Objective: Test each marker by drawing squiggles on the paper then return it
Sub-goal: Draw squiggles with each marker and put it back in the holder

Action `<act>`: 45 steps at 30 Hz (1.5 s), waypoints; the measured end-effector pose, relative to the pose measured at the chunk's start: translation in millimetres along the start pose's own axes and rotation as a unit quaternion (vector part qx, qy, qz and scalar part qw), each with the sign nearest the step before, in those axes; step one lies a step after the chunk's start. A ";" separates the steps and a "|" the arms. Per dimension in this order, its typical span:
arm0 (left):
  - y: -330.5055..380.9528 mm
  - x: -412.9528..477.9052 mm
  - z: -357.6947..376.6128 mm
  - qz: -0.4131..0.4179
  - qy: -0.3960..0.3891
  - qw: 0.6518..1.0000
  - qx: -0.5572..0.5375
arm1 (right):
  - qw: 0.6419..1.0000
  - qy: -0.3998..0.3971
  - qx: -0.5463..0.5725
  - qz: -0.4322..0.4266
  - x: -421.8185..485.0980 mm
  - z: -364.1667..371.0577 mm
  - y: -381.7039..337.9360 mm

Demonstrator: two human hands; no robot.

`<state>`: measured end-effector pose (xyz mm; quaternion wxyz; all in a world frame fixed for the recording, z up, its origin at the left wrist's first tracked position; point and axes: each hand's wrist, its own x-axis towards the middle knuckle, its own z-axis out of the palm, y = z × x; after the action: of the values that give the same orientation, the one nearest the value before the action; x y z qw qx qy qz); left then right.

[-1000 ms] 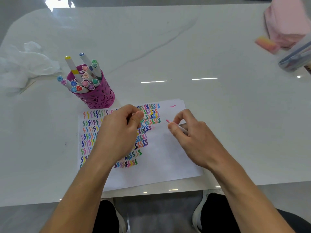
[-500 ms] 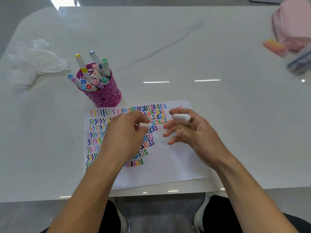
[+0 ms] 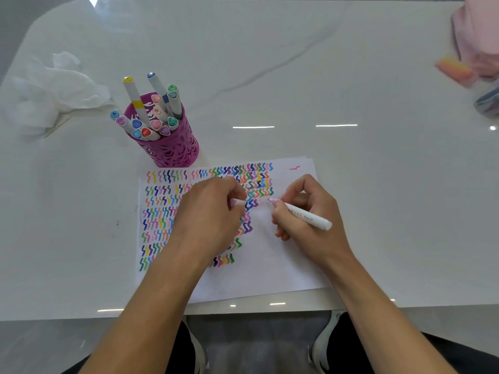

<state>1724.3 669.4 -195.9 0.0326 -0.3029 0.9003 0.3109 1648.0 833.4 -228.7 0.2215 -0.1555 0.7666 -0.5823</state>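
A white sheet of paper lies near the table's front edge, its left part filled with rows of coloured squiggles. My right hand grips a white marker with a pink tip that touches the paper beside the squiggles. My left hand rests on the paper and pinches the marker's pink cap, which points toward the tip. A purple perforated cup with several capped markers stands just behind the paper's left corner.
Crumpled white tissue lies at the far left of the white marble table. A pink pouch, a pink-orange eraser and a clear case sit at the far right.
My right hand turned the marker from lying across its fingers into a writing grip, tip down on the paper. My left hand stayed on the sheet with the cap.
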 end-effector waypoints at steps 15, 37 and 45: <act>-3.6 5.3 -0.3 -0.005 -0.010 1.000 -0.008 | 0.999 -0.002 -0.032 0.013 3.3 3.0 5.1; -4.0 6.9 -1.2 -0.022 -0.033 0.999 -0.024 | 0.998 0.012 -0.069 0.005 3.3 4.1 4.0; -2.3 5.6 -1.2 -0.025 -0.035 0.999 -0.013 | 0.997 0.019 -0.075 0.004 1.7 4.4 6.8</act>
<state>1721.2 664.3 -197.5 0.0681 -0.3143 0.8866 0.3326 1649.0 830.7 -236.5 0.1966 -0.1578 0.8125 -0.5256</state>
